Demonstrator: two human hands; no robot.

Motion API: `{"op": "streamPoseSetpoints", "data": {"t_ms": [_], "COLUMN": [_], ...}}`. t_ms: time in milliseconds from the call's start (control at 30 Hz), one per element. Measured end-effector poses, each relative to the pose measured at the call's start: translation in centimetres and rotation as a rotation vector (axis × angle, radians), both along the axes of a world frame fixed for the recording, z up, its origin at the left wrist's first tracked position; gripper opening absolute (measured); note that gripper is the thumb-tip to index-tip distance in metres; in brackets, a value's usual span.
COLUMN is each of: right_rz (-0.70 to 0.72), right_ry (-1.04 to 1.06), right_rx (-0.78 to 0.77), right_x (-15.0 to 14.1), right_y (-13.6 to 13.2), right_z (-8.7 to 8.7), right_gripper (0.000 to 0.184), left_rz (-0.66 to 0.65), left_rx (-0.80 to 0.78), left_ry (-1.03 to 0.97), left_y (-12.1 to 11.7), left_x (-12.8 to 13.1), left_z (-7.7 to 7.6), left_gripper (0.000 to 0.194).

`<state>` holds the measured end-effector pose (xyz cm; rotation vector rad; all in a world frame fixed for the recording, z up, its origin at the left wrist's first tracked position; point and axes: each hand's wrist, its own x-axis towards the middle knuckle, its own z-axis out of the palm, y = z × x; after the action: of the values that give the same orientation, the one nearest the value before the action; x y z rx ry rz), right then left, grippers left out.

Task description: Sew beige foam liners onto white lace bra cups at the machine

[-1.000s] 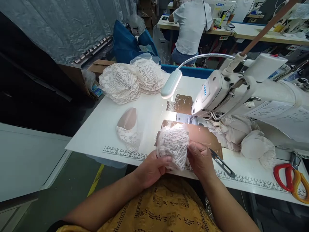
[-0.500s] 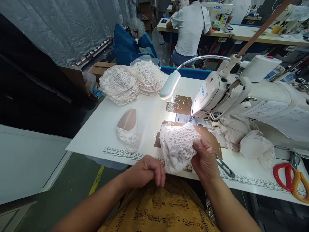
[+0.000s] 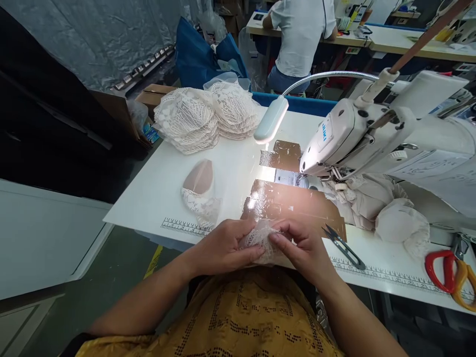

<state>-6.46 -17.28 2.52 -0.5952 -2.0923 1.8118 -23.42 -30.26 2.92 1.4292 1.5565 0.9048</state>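
Note:
Both hands meet at the near edge of the white table (image 3: 156, 198). My left hand (image 3: 223, 245) and my right hand (image 3: 301, 248) are closed on a white lace piece (image 3: 260, 238), bunched small between the fingers and mostly hidden by them. A single lace cup (image 3: 201, 191) with a beige lining lies to the left of my hands. Small thread snips (image 3: 344, 245) rest just right of my right hand. The white sewing machine (image 3: 372, 134) stands beyond, with its lamp (image 3: 271, 124) lighting brown taped patches (image 3: 293, 203) on the table.
A stack of lace cups (image 3: 208, 116) sits at the far left of the table. Beige and lace pieces (image 3: 375, 208) are piled under the machine arm. Red and orange scissors (image 3: 449, 272) lie at the far right. A person in a white shirt (image 3: 301, 34) sits at another table behind.
The lace piece, held up and spread in my right hand, has come down to the table edge. My left hand has rejoined it, and both hands now bunch it small.

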Motion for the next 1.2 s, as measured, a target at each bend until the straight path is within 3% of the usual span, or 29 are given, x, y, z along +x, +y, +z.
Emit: {"op": "streamPoseSetpoints", "data": {"t_ms": [300, 600, 833, 1033, 1200], "right_rz": [-0.110, -0.153, -0.096, -0.113, -0.075], "right_ry": [0.017, -0.049, -0.016, 0.011, 0.001], "right_rx": [0.025, -0.029, 0.003, -0.053, -0.257], "right_x": [-0.5, -0.3, 0.0, 0.3, 0.3], "right_y": [0.1, 0.9, 1.3, 1.7, 2.4], "right_z": [-0.5, -1.5, -0.9, -0.9, -1.5], "right_gripper": [0.018, 0.020, 0.021, 0.021, 0.026], "left_rz": [0.084, -0.022, -0.049, 0.043, 0.167], "left_rx": [0.091, 0.104, 0.052, 0.024, -0.159], "left_ry": [0.086, -0.015, -0.092, -0.303, -0.743], "left_y": [0.8, 2.0, 2.6, 4.1, 5.2], "left_x": [0.0, -0.2, -0.2, 0.3, 1.8], "left_z": [0.5, 0.0, -0.1, -0.1, -1.6], "left_gripper": [0.026, 0.029, 0.026, 0.019, 0.028]}}
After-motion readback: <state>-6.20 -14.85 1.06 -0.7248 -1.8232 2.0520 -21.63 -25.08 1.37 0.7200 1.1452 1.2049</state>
